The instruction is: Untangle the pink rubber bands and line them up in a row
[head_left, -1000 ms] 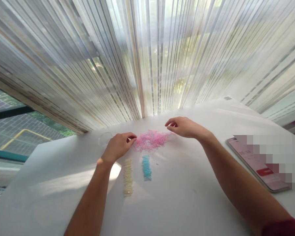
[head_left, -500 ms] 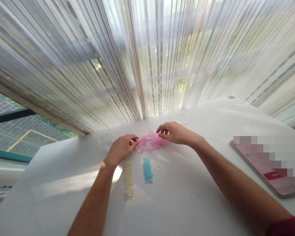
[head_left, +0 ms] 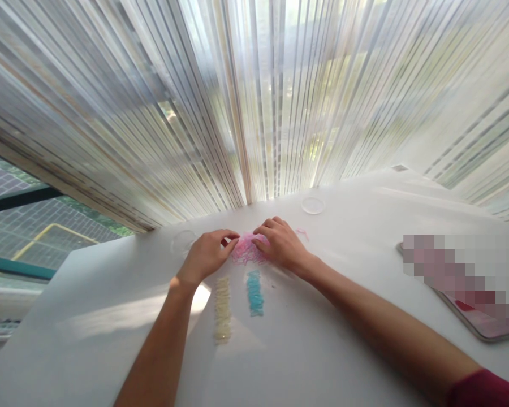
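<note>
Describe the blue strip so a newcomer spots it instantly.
On the white table, find the pink pile. Nearer the viewer lie two strips. The blue strip is on the right, turquoise and shorter than the pale yellow strip.

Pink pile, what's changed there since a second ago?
The right hand moved left, onto the pink pile; whether it grips any is unclear. Some pink strands now show right of it. The left hand stayed at the pile's left edge, the yellow row and blue row unmoved.
</note>
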